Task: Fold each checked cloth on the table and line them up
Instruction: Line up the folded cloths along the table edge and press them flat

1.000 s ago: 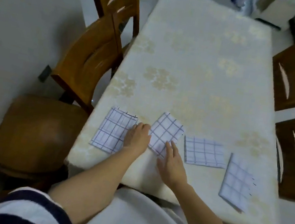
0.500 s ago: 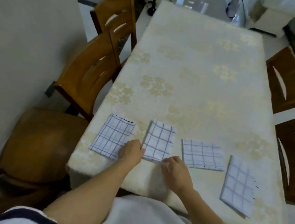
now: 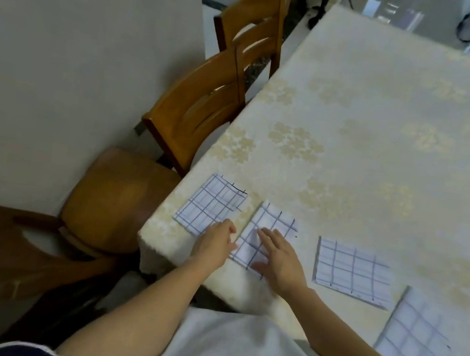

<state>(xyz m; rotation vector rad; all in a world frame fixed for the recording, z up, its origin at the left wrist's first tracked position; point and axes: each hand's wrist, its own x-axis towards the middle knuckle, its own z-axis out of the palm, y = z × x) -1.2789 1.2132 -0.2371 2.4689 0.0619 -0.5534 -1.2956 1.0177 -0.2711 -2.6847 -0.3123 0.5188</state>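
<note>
Lining-up step: right hand (image 3: 279,264) flat, fingers straight, on the 2nd cloth (image 3: 276,220) at the near table (image 3: 371,121) edge; left hand (image 3: 214,244), loosely bent, touches its side. Next likely straightening the skewed 4th cloth (image 3: 414,332).

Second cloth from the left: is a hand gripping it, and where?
Not gripped. The right hand lies flat on the near half of the second cloth; the left hand touches its left edge, pinch unclear.
</note>
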